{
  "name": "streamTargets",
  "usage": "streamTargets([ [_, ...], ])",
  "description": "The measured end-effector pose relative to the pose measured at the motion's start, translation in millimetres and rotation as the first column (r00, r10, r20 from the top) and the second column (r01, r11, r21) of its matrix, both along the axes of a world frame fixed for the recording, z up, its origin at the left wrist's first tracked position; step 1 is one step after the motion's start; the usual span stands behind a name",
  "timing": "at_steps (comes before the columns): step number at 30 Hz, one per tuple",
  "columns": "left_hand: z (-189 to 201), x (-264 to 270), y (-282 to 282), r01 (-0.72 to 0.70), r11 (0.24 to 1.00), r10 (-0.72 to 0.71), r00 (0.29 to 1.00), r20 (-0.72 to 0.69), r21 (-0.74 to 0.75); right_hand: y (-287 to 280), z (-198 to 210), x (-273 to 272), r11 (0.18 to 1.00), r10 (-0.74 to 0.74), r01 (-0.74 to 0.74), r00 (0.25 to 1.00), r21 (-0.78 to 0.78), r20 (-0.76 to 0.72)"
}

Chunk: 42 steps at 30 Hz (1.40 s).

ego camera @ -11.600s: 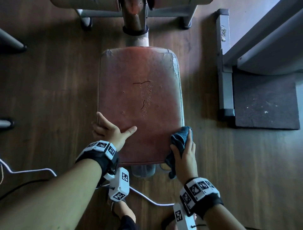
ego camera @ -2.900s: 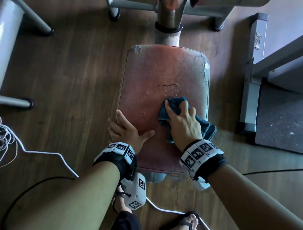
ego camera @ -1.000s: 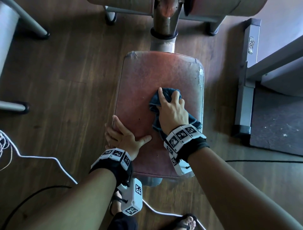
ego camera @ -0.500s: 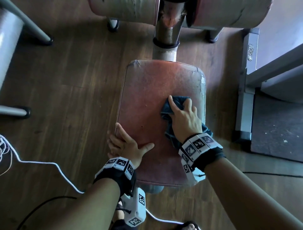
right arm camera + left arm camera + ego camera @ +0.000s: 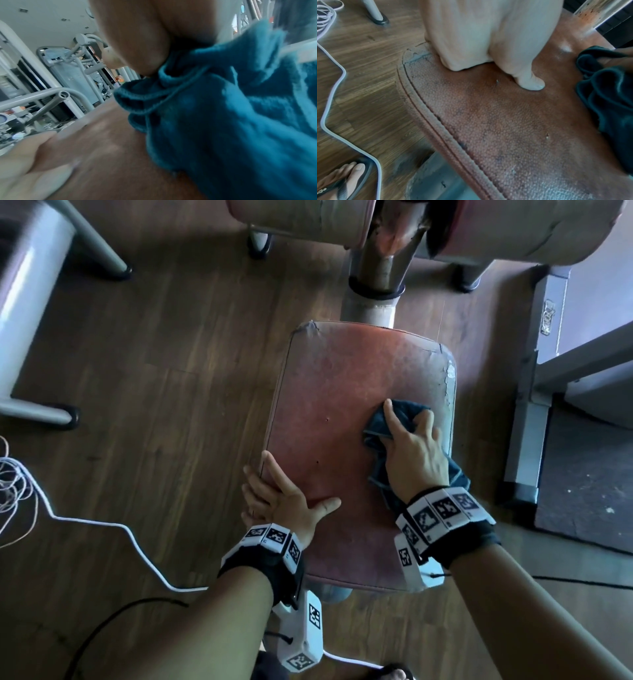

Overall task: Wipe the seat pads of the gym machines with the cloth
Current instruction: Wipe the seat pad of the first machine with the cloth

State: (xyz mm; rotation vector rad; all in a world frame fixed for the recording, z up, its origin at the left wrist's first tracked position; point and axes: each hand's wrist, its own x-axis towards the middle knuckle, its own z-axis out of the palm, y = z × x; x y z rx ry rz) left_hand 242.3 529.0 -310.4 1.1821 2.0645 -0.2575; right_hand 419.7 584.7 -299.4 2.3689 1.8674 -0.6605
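A worn red-brown seat pad (image 5: 335, 412) fills the middle of the head view. My left hand (image 5: 281, 498) holds its left edge, fingers bent down over the side and thumb flat on top; the left wrist view shows that thumb (image 5: 530, 82) lying on the grainy pad (image 5: 505, 128). My right hand (image 5: 414, 450) is on the right half of the pad, gripping and pressing a bunched dark blue cloth (image 5: 407, 412). The cloth's tail hangs past the right edge. Up close the cloth (image 5: 223, 121) is folded under my palm.
A rusty metal post (image 5: 373, 285) rises at the pad's far end, with two roller pads (image 5: 298, 220) above it. A grey machine frame (image 5: 527, 412) and dark mat (image 5: 589, 474) lie to the right. White cable (image 5: 102, 525) and black cable (image 5: 102, 628) run across the wooden floor at left.
My right hand has slid the cloth from the pad's middle toward its right side. The left hand has stayed on the left edge.
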Motion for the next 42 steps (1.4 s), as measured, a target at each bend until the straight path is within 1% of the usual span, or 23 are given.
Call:
streamTargets([
  [3,1.8,2.2,0.0,0.006,1.0,-0.005,0.999,-0.036,0.014,-16.2,1.2,-9.1,0.997,0.073,-0.074,0.997,-0.027,-0.013],
  [5,1.9,2.5,1.4,0.003,1.0,-0.003,0.999,-0.041,0.007,-14.1,-0.5,-9.7,0.995,0.092,-0.093,0.996,-0.036,-0.015],
  [9,2.7,1.0,4.2,-0.021,0.999,0.021,1.0,0.016,-0.032,14.7,-2.0,-6.8,0.996,0.084,-0.084,0.996,-0.009,0.003],
  [13,3.0,0.9,4.1,-0.015,1.0,0.015,1.0,0.007,-0.023,42.5,-2.4,-9.3,0.995,0.094,-0.094,0.995,0.024,0.02],
  [15,2.5,1.1,4.1,-0.028,1.0,0.029,0.999,0.016,-0.002,45.6,-1.3,-6.7,0.986,0.164,-0.164,0.986,0.024,0.015],
  [16,2.0,-0.6,6.3,-0.035,0.999,0.035,0.999,0.02,0.007,45.6,0.1,-6.5,0.972,0.232,-0.233,0.973,0.026,0.015],
  [19,0.3,-1.8,2.8,-0.034,0.999,0.033,0.999,0.037,0.029,19.3,2.1,-0.2,0.896,0.441,-0.442,0.897,0.037,0.029],
  [20,-1.2,-1.7,1.8,-0.03,0.999,0.028,0.999,0.039,0.045,7.9,2.0,2.2,0.884,0.465,-0.466,0.885,0.035,0.034],
  [21,-1.9,-1.0,0.2,-0.026,0.997,0.024,0.999,0.032,0.068,-5.1,1.3,4.2,0.888,0.458,-0.459,0.888,0.035,0.035],
  [22,-2.5,-0.2,-1.5,-0.026,0.995,0.024,0.999,0.023,0.096,-19.2,1.1,6.2,0.906,0.421,-0.422,0.907,0.039,0.029],
  [24,-3.0,1.1,-3.2,-0.032,0.99,0.029,0.999,0.028,0.137,-51.1,-0.6,10.8,0.955,0.29,-0.291,0.957,0.059,0.011],
  [27,-4.3,-2.3,-3.7,-0.013,0.993,0.009,0.999,0.035,0.12,-107.1,-6.1,10.1,0.993,0.076,-0.079,0.996,0.087,0.04],
  [30,-1.5,-4.2,-5.1,0.018,0.994,-0.023,0.999,0.039,0.111,-153.3,-9.6,-5.5,0.981,-0.152,0.149,0.988,0.121,0.015],
  [32,3.4,-4.0,-6.8,0.03,0.994,-0.035,0.998,0.045,0.109,-171.1,-12.3,-17.1,0.949,-0.292,0.295,0.955,0.115,-0.046],
  [35,7.3,-7.7,-7.2,0.045,0.993,-0.053,0.996,0.075,0.109,-189.0,-15.9,-29.2,0.875,-0.437,0.458,0.886,0.155,-0.154],
  [37,4.9,-11.9,-7.4,0.039,0.993,-0.053,0.991,0.121,0.114,-200.3,-18.0,-35.9,0.794,-0.535,0.584,0.803,0.168,-0.26],
  [39,0.2,-16.4,-9.3,0.024,0.992,-0.045,0.985,0.164,0.125,-209.4,-19.3,-43.5,0.69,-0.637,0.716,0.669,0.104,-0.383],
  [42,-0.3,-23.9,-12.2,-0.028,0.985,-0.026,0.952,0.305,0.171,-210.0,-17.1,-56.2,0.514,-0.762,0.858,0.459,0.004,-0.457],
])
